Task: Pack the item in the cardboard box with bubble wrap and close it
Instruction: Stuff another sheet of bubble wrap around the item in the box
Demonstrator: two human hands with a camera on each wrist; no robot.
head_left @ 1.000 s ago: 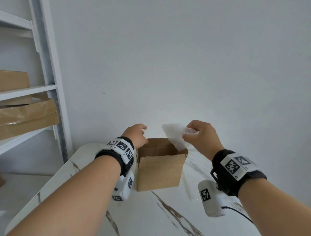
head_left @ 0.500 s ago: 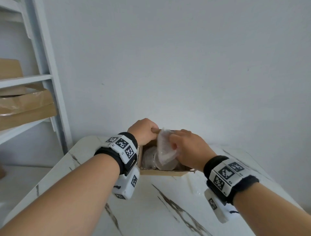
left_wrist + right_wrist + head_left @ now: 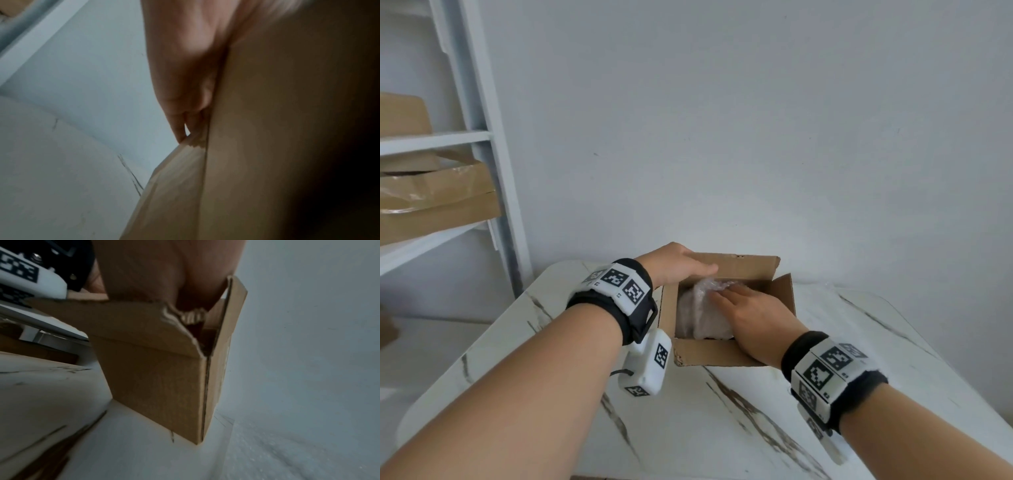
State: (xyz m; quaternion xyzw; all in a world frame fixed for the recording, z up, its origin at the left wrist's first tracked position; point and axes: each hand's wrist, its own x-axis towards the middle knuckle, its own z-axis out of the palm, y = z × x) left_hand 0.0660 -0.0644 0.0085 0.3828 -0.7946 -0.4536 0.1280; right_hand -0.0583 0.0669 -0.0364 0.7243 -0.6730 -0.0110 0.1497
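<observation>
An open cardboard box (image 3: 709, 356) stands on the white marble table (image 3: 722, 428), its flaps up. Crumpled bubble wrap (image 3: 695, 311) fills the inside and hides whatever lies beneath it. My right hand (image 3: 750, 308) reaches into the box from the near right, fingers straight and flat on the wrap. My left hand (image 3: 674, 267) holds the box's far left rim, thumb over the top edge. In the left wrist view its fingers (image 3: 185, 97) lie curled against the outer wall of the box (image 3: 267, 146). The right wrist view shows the box (image 3: 160, 378) from below its near corner.
A white shelf unit (image 3: 482, 137) stands at the left with brown cardboard packages (image 3: 438, 198) on it. A plain wall rises right behind the table. What looks like a clear bubbled sheet (image 3: 277, 451) lies on the table right of the box.
My right hand brought the bubble wrap down from above the box into it and now lies flat on it. My left hand stayed at the left rim.
</observation>
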